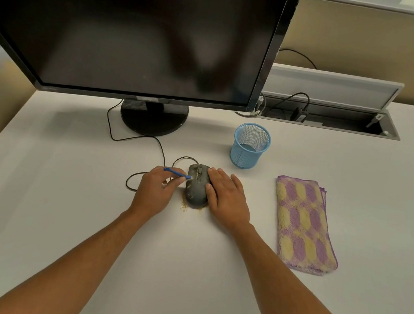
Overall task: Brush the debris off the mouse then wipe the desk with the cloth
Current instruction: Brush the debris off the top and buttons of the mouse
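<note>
Left hand (pixel 155 189): fingers pinch blue brush (pixel 176 172); right hand (pixel 226 195) fingers spread, steadying mouse (pixel 197 184). Advice: sweep short strokes along wheel groove.

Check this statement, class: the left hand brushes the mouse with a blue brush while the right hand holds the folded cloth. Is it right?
Not quite. The head view shows the right hand steadying the mouse; the cloth lies untouched beside it.
</note>
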Motion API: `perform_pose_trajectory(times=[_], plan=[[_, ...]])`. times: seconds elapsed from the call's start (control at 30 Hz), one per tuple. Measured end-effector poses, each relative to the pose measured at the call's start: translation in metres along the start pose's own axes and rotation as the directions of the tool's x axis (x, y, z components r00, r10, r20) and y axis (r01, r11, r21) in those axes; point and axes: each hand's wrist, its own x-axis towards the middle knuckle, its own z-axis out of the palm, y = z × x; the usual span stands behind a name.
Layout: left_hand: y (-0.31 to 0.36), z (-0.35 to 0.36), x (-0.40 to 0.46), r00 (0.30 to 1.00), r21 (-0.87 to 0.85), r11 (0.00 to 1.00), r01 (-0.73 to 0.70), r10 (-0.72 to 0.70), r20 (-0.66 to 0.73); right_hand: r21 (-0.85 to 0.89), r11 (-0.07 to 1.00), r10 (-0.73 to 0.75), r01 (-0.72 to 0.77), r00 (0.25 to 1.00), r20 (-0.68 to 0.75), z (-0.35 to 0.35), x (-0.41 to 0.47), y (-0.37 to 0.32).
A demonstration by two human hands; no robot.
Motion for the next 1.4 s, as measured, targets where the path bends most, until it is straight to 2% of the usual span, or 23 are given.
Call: perform_pose_trajectory(times=[0.27,0.47,0.53,0.67,0.77,1.07,1.17,1.23,1.4], plan=[[-0.01,0.0,-0.012,0.99,-0.044,0.999,0.008,-0.002,0.138,0.001,1.0,0.001,-0.001,1.0,0.0,0.0,0.0,0.0],[-0.012,-0.001,-0.026,0.983,-0.071,0.997,0.033,-0.02,0.181,0.007,1.0,0.003,-0.003,1.0,0.005,0.0,0.0,0.001],[-0.009,-0.001,-0.027,0.986,-0.099,0.994,0.044,-0.028,0.162,0.01,1.0,0.003,-0.003,1.0,0.005,0.0,0.0,0.0],[-0.005,-0.001,-0.02,0.999,-0.136,0.989,0.05,-0.048,0.015,0.01,1.0,0.0,0.0,1.0,-0.01,0.001,0.0,0.0],[-0.007,-0.001,-0.014,0.998,-0.127,0.991,0.045,-0.05,-0.035,0.01,1.0,0.0,0.0,1.0,-0.007,0.0,0.0,0.0],[-0.006,0.01,-0.028,0.986,-0.082,0.992,-0.093,0.103,0.131,0.01,1.0,-0.003,0.003,1.0,-0.024,0.0,0.0,0.0],[-0.008,0.012,-0.031,0.978,-0.067,0.992,-0.105,0.115,0.176,0.007,1.0,-0.005,0.005,1.0,-0.026,0.001,0.0,0.001],[-0.006,0.013,-0.031,0.98,-0.071,0.991,-0.113,0.123,0.157,0.007,1.0,-0.005,0.005,1.0,-0.023,0.001,0.0,0.001],[-0.002,0.007,-0.017,0.992,-0.069,0.99,-0.127,0.125,-0.028,0.002,1.0,-0.006,0.006,1.0,-0.021,0.0,0.0,-0.001]])
